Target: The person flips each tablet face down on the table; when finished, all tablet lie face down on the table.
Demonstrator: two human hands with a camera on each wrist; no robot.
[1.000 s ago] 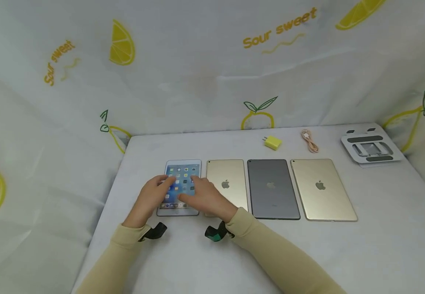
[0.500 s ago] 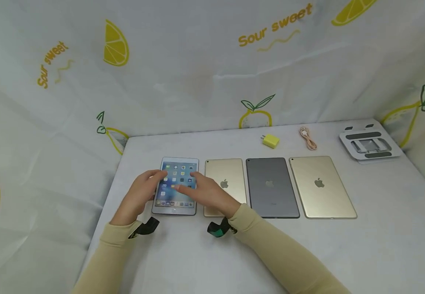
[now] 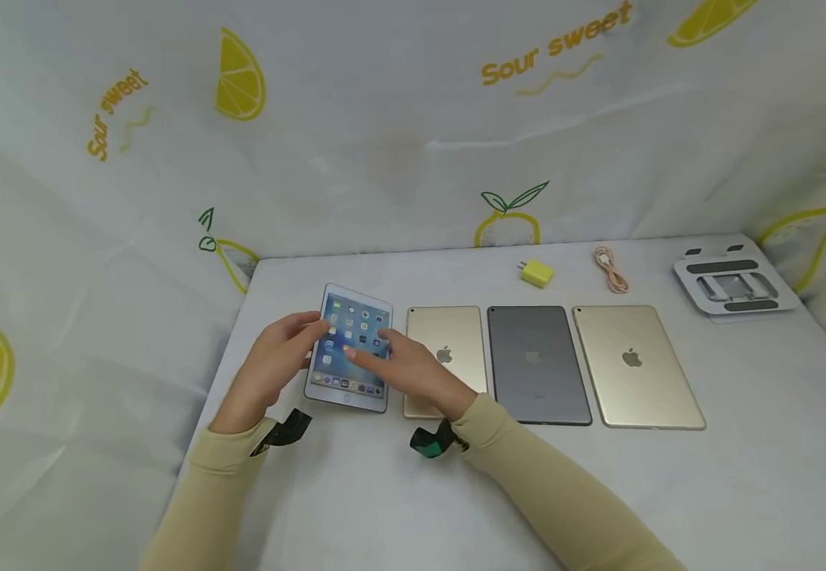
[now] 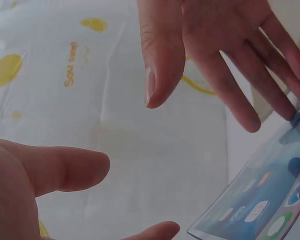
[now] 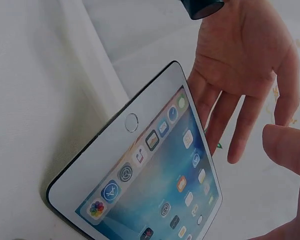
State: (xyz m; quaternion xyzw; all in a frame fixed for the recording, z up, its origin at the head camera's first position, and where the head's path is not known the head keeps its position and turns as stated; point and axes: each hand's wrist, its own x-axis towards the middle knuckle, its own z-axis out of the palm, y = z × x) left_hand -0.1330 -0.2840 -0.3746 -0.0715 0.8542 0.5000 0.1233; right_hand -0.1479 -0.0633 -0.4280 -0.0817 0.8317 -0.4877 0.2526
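Note:
A white tablet [image 3: 351,345] with a lit home screen faces up, tilted, at the left of the table. My left hand [image 3: 270,369] is at its left edge. In the right wrist view, that hand's straight fingers [image 5: 240,130] pass behind the tablet's rim, and its thumb stands off the screen. My right hand [image 3: 423,373] reaches to the right edge, its thumb [image 3: 363,358] above the screen. The left wrist view shows the right hand's straight fingertips [image 4: 292,112] at the tablet's edge, mirrored in the glass. The tablet's underside is hidden.
To the right, a gold tablet [image 3: 448,325], a grey tablet [image 3: 537,381] and another gold tablet [image 3: 641,388] lie face down in a row. Behind them are a yellow charger plug [image 3: 537,274], a coiled pink cable [image 3: 612,274] and a folded white stand [image 3: 734,281].
The white tablet, earlier flat and straight beside the row, has come up at a tilt and turned slightly clockwise. The left hand has shifted a little left along with it.

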